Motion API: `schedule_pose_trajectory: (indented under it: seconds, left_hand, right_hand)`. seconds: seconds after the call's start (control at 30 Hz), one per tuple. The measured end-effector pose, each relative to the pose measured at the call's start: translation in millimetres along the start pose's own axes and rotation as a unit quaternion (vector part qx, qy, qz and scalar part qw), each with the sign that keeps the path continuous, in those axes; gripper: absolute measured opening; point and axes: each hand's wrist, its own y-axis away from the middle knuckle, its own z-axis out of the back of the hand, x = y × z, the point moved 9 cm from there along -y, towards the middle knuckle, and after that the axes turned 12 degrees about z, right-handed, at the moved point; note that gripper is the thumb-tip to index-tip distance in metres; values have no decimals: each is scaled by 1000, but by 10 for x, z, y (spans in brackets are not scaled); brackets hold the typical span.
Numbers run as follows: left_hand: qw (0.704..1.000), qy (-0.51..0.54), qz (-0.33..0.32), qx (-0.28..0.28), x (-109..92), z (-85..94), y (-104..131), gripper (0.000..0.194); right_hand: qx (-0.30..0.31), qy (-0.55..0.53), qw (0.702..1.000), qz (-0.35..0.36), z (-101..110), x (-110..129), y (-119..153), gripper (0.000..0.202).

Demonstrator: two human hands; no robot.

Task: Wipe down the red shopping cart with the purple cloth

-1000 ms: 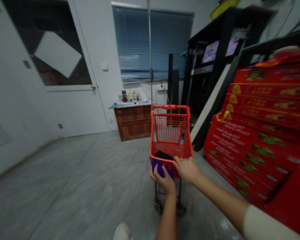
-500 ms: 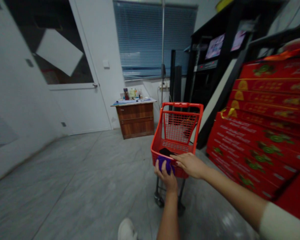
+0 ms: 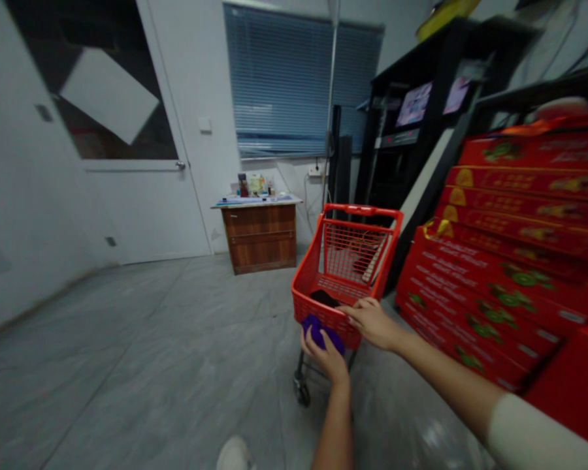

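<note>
A small red plastic shopping cart (image 3: 357, 211) stands in front of me, its low end nearest. My left hand (image 3: 327, 358) is closed around a bunched purple cloth (image 3: 332, 339), held against the outside of the basket just below the rim. The fingers curl over the cloth from the left and below. My right hand (image 3: 374, 321) grips the basket's near rim at its right corner, fingers over the edge. Inside the basket, close to my right fingertips, lies a black item (image 3: 324, 298) whose kind I cannot make out.
Red cartons (image 3: 490, 294) are stacked along the right. Behind the cart are a wooden cabinet (image 3: 262, 238) with bottles on top and a black rack (image 3: 421, 49) with screens. A white door (image 3: 142, 215) is at the left. My shoe (image 3: 234, 454) shows on the grey floor.
The purple cloth and my left hand have slid slightly lower on the basket's outside. The cart has turned a little, and my right hand stays on its rim. My view has shifted slightly.
</note>
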Motion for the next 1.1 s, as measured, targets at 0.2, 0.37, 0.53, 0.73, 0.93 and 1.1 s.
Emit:
schedule_pose_trajectory:
  seconds: [0.2, 0.37, 0.53, 0.73, 0.93, 1.1]
  left_hand:
    - [997, 15, 73, 4, 142, -31, -253, 48]
    - [997, 18, -33, 64, -204, -70, 414, 35]
    - [998, 53, -39, -1, -585, 72, 1, 32]
    - [995, 43, -91, 20, -743, 39, 69, 33]
    - [985, 25, -159, 70, -771, 107, 378, 31]
    - [996, 27, -74, -51, -860, 454, -568, 36]
  right_hand:
    - [-4, -8, 1000, -21, 5, -10, -9, 42]
    - [-8, -11, 1000, -27, 8, 53, -63, 43]
    - [-7, -19, 999, -29, 16, 121, -70, 44]
    - [-15, 15, 999, -36, 57, 228, -99, 42]
    - [-44, 48, 996, -55, 84, 453, -34, 46]
    - [-54, -8, 998, 15, 143, 594, 63, 46]
